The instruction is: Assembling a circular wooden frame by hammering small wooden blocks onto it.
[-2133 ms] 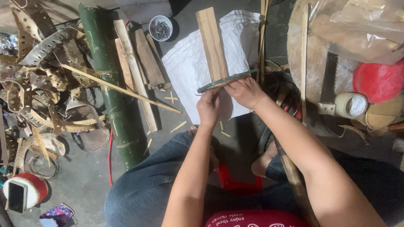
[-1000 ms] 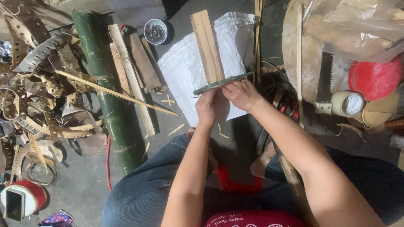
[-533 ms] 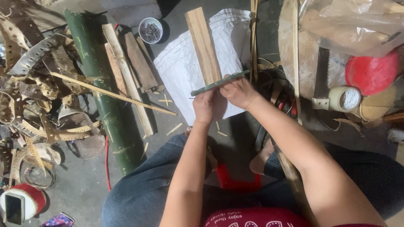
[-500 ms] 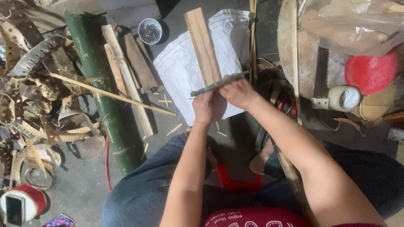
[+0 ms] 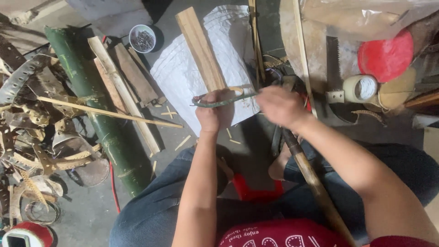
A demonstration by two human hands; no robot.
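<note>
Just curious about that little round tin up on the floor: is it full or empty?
Partly filled, not empty: the small round tin stands upright with no lid, and a dark heap of small metal pieces covers its bottom. What kind they are, cannot tell.

A green bamboo pole [image 5: 98, 110] is seen at nine o'clock, a bowl of nails [image 5: 142, 39] at eleven, and a red lid [image 5: 386, 56] beside a saw [image 5: 337, 73] at two.

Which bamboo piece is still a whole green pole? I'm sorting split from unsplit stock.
The thick green pole lying on the floor left of the left hand. It is round and dark green; the slats beside it and the plank are flat and pale.
</note>
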